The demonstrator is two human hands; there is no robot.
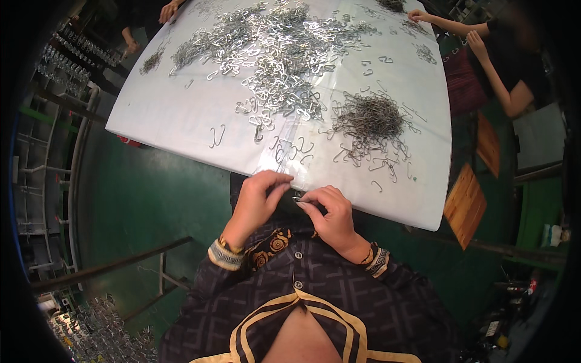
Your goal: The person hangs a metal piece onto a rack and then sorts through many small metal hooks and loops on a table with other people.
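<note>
At the near edge of the white table, my two hands face each other. My right hand (331, 215) is closed in a pinch on a small metal clip (296, 198), only part of which shows. My left hand (259, 196) has its thumb and forefinger drawn together over the edge; what they hold, if anything, is too small to make out. Just beyond them lie several loose hook-shaped metal pieces (304, 150). A large heap of shiny metal hooks (284, 66) spreads over the table's middle, and a darker pile of thin bent wire pieces (372, 118) sits to its right.
The white-covered table (181, 121) fills the upper middle. Another person's hands (475, 45) are at its right side, and someone else's hand (169, 11) is at the far left. Wooden boards (466, 206) stand right; a metal rail (121, 264) runs lower left above the green floor.
</note>
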